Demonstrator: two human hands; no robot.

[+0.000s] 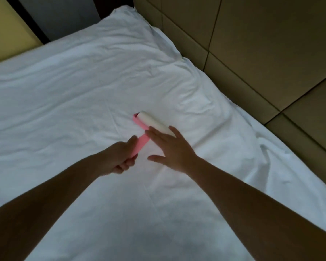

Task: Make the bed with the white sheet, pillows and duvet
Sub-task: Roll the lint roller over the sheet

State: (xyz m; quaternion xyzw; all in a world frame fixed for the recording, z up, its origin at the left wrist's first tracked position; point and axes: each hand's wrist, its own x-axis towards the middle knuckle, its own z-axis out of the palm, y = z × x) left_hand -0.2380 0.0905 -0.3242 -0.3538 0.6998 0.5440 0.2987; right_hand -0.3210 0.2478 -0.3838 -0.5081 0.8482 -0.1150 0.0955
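The white sheet [73,95] is spread across the bed and fills most of the view. It is thin, matte cloth with soft creases fanning toward the far corner and a looser, bunched fold along the right edge by the wall. Near its middle lies the lint roller [154,122], a smooth white cylinder on a pink plastic frame with a flat pink handle [139,146]. Your left hand [120,159] has its fingers curled round the handle. Your right hand [169,147] is flat and open, holding nothing, its straight fingers [154,133] laid over the near end of the roll. The step looks like cleaning the sheet before the pillows and duvet go on; neither shows here. Roll in long, straight, overlapping passes with the cylinder level so its whole length meets the cloth. Press lightly, since fabric this thin will likely ruck up under a sticky roll. Use the flat right hand to tension the sheet beside the roller, not on it. Beyond the bed stand padded tan wall panels [262,44] with dark seams.
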